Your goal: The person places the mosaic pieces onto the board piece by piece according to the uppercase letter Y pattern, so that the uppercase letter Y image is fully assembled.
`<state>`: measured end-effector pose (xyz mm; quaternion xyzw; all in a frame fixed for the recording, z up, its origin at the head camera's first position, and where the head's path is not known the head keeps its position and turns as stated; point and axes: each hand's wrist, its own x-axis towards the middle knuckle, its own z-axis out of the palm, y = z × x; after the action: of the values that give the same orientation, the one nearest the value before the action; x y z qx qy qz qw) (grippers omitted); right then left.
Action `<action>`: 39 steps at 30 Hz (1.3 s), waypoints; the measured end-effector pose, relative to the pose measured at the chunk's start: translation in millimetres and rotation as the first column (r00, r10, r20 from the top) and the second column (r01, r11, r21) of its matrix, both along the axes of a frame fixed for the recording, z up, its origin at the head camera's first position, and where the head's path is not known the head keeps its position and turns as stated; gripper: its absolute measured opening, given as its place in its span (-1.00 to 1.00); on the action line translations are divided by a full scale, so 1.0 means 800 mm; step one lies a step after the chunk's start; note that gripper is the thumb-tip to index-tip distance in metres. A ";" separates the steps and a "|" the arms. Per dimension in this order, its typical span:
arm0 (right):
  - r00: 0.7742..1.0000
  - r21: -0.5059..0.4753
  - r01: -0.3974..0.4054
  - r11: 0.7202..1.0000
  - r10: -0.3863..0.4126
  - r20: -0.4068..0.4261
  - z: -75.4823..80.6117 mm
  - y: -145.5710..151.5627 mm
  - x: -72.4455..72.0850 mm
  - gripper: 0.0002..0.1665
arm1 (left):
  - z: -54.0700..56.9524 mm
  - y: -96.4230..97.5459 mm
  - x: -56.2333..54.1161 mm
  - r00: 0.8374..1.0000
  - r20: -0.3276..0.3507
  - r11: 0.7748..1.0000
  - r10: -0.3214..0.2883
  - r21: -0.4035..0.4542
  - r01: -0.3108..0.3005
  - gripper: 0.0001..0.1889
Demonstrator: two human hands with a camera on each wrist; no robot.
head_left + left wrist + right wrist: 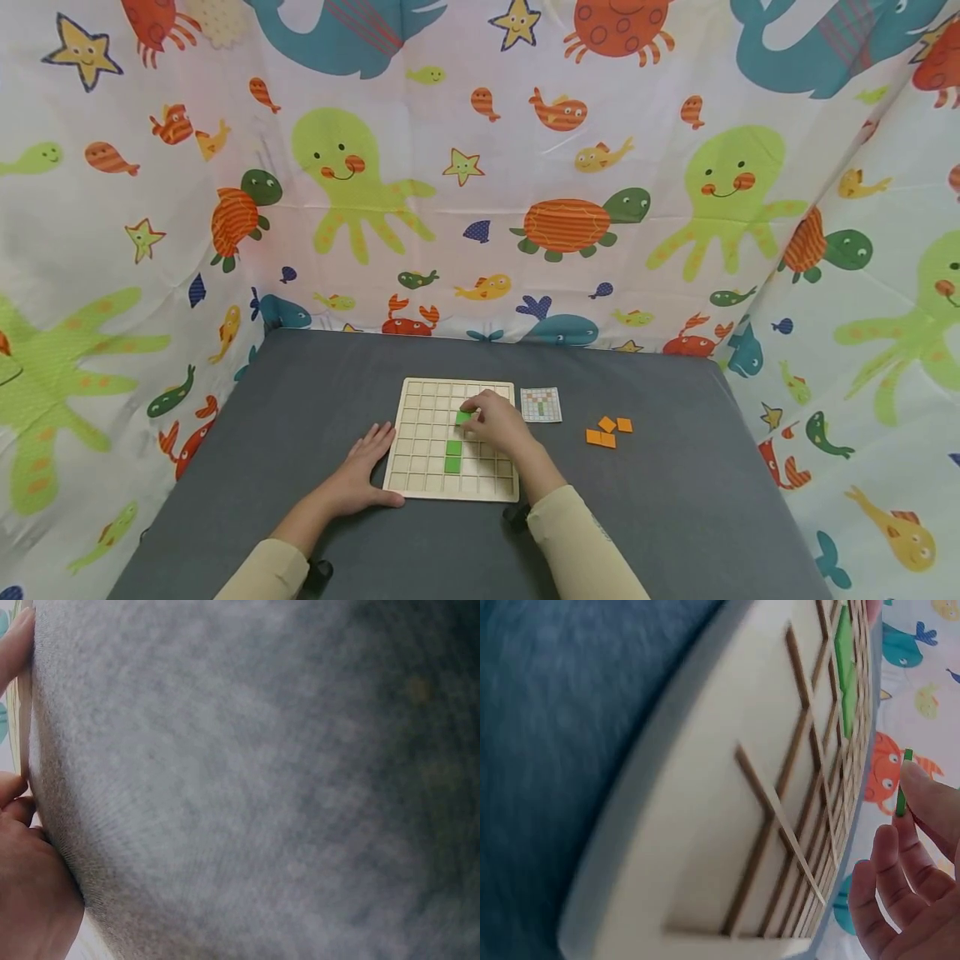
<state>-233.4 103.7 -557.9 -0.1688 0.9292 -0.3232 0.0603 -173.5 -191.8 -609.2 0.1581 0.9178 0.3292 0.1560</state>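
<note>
A square wooden grid board (420, 417) lies on the table. Two green square tiles (453, 457) sit in neighbouring cells of one column. Above that column my right hand (495, 421) pinches another green tile (904, 784) between thumb and finger; in the right wrist view this tile stands edge-on, over the board. My left hand (356, 475) lies spread at the board's left side, fingertips at the edge and thumb at the near left corner. Only part of the left hand (34, 892) shows in the left wrist view.
A small pattern card (541, 405) with a coloured grid lies right of the board. Several orange square tiles (602, 437) are farther right. Grey cloth (675, 500) covers the table, and a curtain with sea animals (465, 275) hangs around it.
</note>
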 end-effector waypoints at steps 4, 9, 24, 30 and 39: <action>0.999 -0.005 -0.009 1.000 0.009 0.037 -0.007 -0.008 -0.001 -0.69 | -0.001 0.000 -0.001 1.000 -0.009 1.000 -0.004 0.006 0.004 0.35; 0.998 0.004 0.001 1.000 -0.001 0.070 -0.009 -0.013 0.000 -0.67 | -0.001 0.002 -0.001 1.000 -0.006 1.000 -0.008 0.010 0.008 0.35; 0.992 0.026 0.033 0.999 -0.036 0.121 -0.021 -0.022 -0.002 -0.71 | -0.001 0.002 -0.001 1.000 -0.011 1.000 -0.008 0.012 0.008 0.35; 0.990 0.021 0.049 0.999 -0.051 0.128 -0.022 -0.023 -0.003 -0.72 | -0.002 0.002 0.000 1.000 -0.011 1.000 -0.007 0.015 0.008 0.35; 0.990 -0.014 0.069 0.998 -0.067 0.123 -0.024 -0.022 -0.002 -0.75 | -0.002 0.002 -0.001 1.000 -0.020 1.000 -0.004 0.007 0.004 0.35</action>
<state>-235.3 86.0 -576.8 -0.1174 0.9259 -0.3434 0.1048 -174.0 -190.2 -611.1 0.1637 0.9177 0.3307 0.1470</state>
